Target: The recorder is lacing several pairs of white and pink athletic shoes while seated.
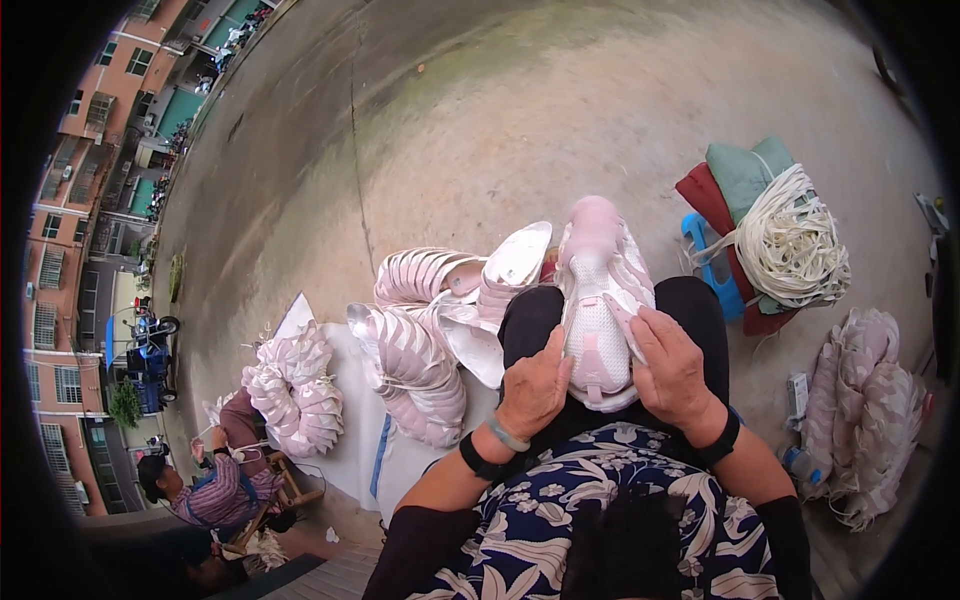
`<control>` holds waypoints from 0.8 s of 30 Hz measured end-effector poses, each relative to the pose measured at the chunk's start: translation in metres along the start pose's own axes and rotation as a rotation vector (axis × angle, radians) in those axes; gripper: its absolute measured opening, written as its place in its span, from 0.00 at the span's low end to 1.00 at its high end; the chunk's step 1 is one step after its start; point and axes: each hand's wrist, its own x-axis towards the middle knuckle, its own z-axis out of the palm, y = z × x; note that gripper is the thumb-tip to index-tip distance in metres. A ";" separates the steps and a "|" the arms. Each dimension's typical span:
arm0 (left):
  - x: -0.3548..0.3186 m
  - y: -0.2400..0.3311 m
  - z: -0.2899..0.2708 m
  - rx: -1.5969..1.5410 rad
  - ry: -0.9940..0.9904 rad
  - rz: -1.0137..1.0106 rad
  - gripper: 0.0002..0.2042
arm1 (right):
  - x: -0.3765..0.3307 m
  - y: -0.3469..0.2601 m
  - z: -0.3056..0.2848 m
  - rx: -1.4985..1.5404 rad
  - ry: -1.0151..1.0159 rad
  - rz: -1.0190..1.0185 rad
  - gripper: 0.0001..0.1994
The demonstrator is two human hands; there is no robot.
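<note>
A pink and white shoe upper (596, 290) lies lengthwise over my dark-trousered lap, rounded pink end away from me and white mesh in the middle. Its near end rests between my two hands. My left hand (533, 392) pinches the left edge, forefinger and thumb pressed together there. On the other side, my right hand (678, 372) grips a pink flap at the edge, fingers on top and thumb underneath. More pale layers show beneath the upper's right side; how many I cannot tell.
Nested bundles of pink and white uppers (408, 375) lie on a pale sheet (375, 475) to my left. On my right are a bundle of cream laces (795, 240) on folded cloth, a blue stool (708, 262) and more tied uppers (868, 400). Another person (225, 485) sits far left.
</note>
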 end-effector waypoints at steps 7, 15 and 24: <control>0.025 -0.004 0.004 -0.004 0.164 0.131 0.14 | 0.008 0.003 0.002 0.003 0.047 0.030 0.19; 0.063 0.002 -0.004 0.044 -0.010 -0.032 0.05 | 0.047 0.016 0.011 0.012 0.027 0.188 0.13; 0.068 -0.008 0.010 0.023 0.055 -0.044 0.06 | 0.061 0.030 0.020 0.018 -0.121 0.406 0.16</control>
